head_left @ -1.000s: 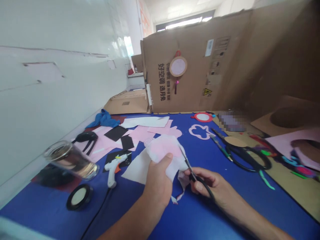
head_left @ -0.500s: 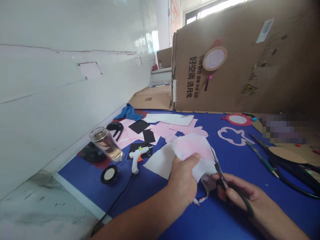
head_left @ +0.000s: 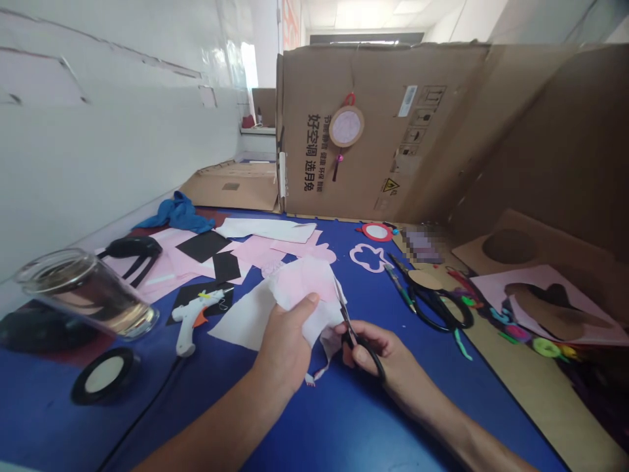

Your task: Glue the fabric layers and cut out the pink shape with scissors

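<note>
My left hand (head_left: 287, 341) is closed on a white piece of fabric or paper (head_left: 322, 322) with a pink piece (head_left: 307, 278) lying on it, thumb on top. In my right hand (head_left: 381, 354) is a pair of scissors (head_left: 350, 324), its blades at the right edge of the white piece. A thin cut strip (head_left: 324, 370) dangles below, between my hands. Under the held work, a larger white sheet (head_left: 243, 321) lies on the blue table. Whether the blades are fully together I cannot tell.
At left are a glue gun (head_left: 187, 321), a glass of liquid (head_left: 88, 295) and a round black lid (head_left: 105, 375). Pink and black sheets (head_left: 204, 246) lie behind. On the right are large black scissors (head_left: 437, 301), a pen-like tool (head_left: 400, 288) and a pink flower outline (head_left: 367, 258). Cardboard (head_left: 383, 144) stands behind.
The camera view has swung to the right, so everything appears further left and more of the right side shows. Both hands keep their hold, with the blades still at the white piece's edge.
</note>
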Demonstrator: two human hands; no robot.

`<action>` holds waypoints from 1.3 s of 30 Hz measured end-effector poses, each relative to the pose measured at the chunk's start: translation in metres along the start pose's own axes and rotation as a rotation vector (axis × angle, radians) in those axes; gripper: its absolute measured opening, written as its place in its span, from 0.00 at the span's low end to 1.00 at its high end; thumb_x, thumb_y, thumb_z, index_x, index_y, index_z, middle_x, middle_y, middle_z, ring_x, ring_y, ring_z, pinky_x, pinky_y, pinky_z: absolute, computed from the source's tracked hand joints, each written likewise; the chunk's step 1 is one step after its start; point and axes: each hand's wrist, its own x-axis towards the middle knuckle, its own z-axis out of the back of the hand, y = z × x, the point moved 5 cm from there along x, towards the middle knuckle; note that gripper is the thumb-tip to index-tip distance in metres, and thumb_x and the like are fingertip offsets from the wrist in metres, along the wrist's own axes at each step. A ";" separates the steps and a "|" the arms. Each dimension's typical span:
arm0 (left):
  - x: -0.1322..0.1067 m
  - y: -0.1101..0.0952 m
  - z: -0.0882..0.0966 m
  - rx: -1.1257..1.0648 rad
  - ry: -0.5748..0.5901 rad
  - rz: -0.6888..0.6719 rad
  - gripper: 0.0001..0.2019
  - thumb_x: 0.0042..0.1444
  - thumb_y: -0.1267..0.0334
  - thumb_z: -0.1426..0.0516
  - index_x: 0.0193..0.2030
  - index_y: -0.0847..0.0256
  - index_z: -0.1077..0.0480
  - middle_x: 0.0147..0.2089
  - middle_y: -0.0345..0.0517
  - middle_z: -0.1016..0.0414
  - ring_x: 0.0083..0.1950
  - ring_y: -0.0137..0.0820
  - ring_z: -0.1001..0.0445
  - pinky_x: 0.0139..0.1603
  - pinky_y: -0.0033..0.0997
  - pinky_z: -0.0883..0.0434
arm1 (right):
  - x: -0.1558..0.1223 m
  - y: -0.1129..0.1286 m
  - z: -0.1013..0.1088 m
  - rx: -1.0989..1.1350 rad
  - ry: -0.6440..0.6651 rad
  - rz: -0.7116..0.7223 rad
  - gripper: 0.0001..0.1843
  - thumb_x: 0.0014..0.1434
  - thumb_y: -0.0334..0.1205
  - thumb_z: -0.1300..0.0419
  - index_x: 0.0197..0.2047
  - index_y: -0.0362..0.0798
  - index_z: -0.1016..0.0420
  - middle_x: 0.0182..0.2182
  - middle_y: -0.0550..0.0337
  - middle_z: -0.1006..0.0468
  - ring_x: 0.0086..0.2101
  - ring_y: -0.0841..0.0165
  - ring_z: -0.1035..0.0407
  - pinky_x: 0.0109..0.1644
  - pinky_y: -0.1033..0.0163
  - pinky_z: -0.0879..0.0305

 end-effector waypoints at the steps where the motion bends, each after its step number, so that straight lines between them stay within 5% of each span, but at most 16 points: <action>1: 0.000 0.000 0.000 0.000 0.002 0.000 0.32 0.50 0.69 0.26 0.63 0.63 0.25 0.52 0.56 0.13 0.51 0.44 0.15 0.55 0.41 0.22 | 0.000 -0.001 0.000 0.003 0.003 0.002 0.26 0.58 0.60 0.23 0.51 0.52 0.13 0.31 0.64 0.24 0.32 0.69 0.35 0.43 0.64 0.33; 39: 0.003 0.001 0.000 0.029 0.050 -0.009 0.32 0.49 0.67 0.25 0.62 0.62 0.22 0.54 0.56 0.14 0.56 0.46 0.16 0.59 0.43 0.22 | -0.001 0.002 0.007 -0.122 -0.001 0.028 0.20 0.62 0.56 0.25 0.50 0.52 0.13 0.31 0.65 0.26 0.31 0.71 0.39 0.38 0.67 0.39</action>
